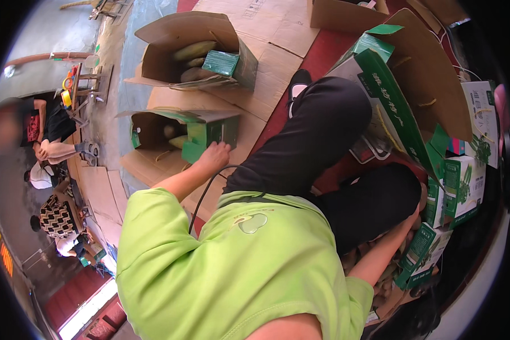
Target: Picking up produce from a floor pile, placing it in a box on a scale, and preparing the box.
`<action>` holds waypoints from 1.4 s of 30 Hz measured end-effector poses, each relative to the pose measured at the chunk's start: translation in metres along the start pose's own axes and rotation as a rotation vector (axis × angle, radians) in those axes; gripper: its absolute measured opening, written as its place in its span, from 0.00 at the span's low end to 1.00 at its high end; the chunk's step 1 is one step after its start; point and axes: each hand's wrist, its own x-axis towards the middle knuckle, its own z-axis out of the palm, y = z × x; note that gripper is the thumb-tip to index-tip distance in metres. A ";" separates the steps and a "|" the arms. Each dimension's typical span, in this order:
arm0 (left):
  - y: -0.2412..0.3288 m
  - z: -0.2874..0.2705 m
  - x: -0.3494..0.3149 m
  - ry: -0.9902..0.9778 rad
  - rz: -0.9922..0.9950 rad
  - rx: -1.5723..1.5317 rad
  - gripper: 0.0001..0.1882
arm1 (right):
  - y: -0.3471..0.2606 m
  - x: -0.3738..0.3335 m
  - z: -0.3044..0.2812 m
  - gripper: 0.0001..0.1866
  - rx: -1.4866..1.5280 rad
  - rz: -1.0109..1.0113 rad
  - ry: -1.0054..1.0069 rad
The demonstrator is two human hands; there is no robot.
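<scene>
Admittedly, we cannot make out our right hand (422, 199): it is sunk behind the knee among the stacked green-and-white cartons (462, 190), so its grip cannot be judged. Our left hand (214, 156) rests, fingers curled, on the green flap of the near open box (178, 133), pinching its edge as far as we can tell. That box lies on its side on flattened cardboard (266, 68), brown inside, pale produce half hidden within. Beyond it, a second open box (192, 48) shows greenish gourds (194, 51). People (48, 133) sit well apart at left, blurred.
</scene>
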 end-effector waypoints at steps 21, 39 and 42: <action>0.012 -0.056 -0.097 -0.816 0.135 -0.864 0.06 | 0.081 0.074 -0.014 0.17 -0.315 -0.307 -0.245; -0.226 -0.077 -0.040 0.375 -0.565 -0.314 0.05 | 0.161 0.113 -0.045 0.17 -0.569 -0.578 -0.396; -0.214 -0.071 -0.047 0.269 -0.448 -0.068 0.07 | 0.171 0.122 -0.052 0.17 -0.616 -0.615 -0.410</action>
